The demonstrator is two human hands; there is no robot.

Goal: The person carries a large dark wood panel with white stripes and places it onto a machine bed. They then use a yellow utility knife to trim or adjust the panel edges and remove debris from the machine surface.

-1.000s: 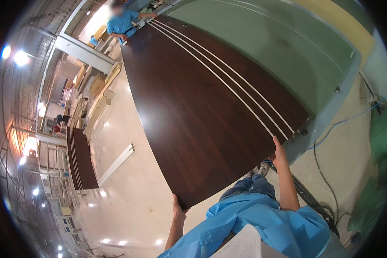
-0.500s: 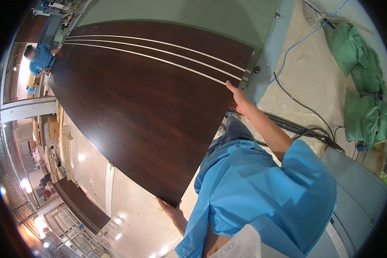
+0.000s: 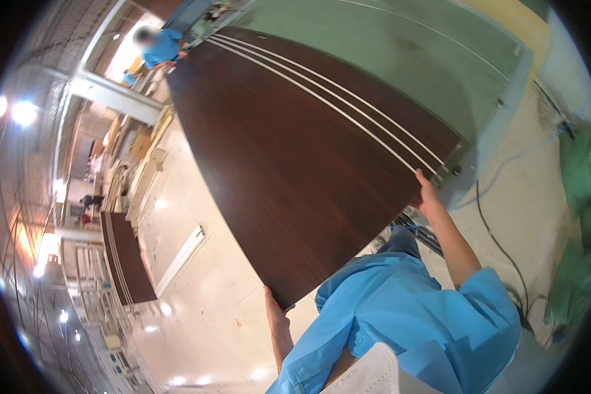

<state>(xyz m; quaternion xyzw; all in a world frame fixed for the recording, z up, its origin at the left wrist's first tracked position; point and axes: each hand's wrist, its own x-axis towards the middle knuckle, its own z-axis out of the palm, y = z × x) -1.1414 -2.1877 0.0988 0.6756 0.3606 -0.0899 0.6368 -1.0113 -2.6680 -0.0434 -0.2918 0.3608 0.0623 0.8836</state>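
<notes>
A large dark brown door panel with three pale stripes along its far side lies across the view. My left hand grips its near left corner, thumb on the top face and fingers beneath. At the near right end, my right hand holds the edge beside the stripe ends, its thumb on top. Most of the fingers are hidden under the panel. A co-worker in a blue shirt has both hands at the panel's far end.
A green-topped table adjoins the panel's striped side. Green bags and a dark cable lie on the right. Another striped brown panel stands at the left, near a white strip on the floor.
My view has swung left, so panel, co-worker and hands appear farther right. The panel looks turned clockwise, and more of the green table shows. Both my hands keep their hold.
</notes>
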